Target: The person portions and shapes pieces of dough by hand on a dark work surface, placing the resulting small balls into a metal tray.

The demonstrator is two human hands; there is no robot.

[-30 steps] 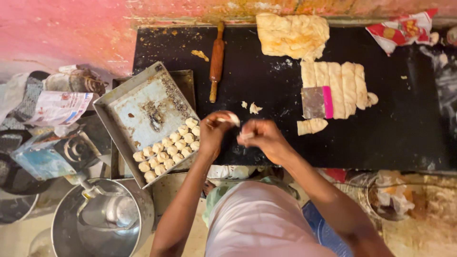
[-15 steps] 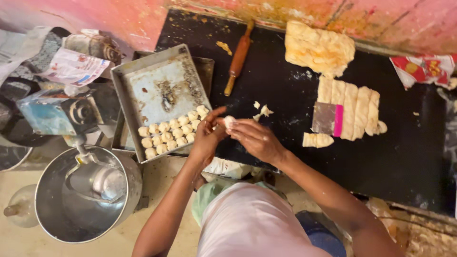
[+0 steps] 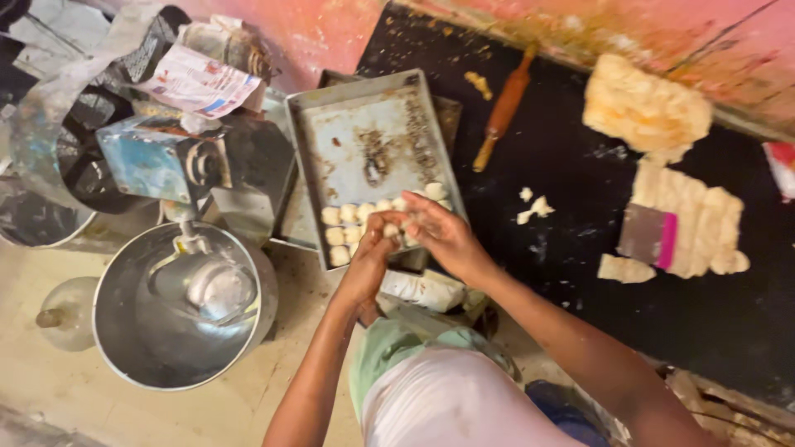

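Head view: both hands meet over the near corner of the metal tray (image 3: pixel 364 141). The left hand (image 3: pixel 368 257) curls nearly closed around a small dough ball (image 3: pixel 391 230), and the right hand (image 3: pixel 443 236) cups over it, fingers bent, touching the rows of dough balls (image 3: pixel 348 223). Beyond, a black worktop (image 3: pixel 571 190) carries a rolling pin (image 3: pixel 503 108), a dough slab (image 3: pixel 646 108) and cut dough strips (image 3: pixel 704 219); a steel bucket (image 3: pixel 178 306) stands on the floor.

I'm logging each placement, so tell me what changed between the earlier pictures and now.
Both hands, left hand and right hand, moved from over the black worktop to the metal tray, bringing a small dough piece to the rows there. The rolling pin and dough slab stayed put.
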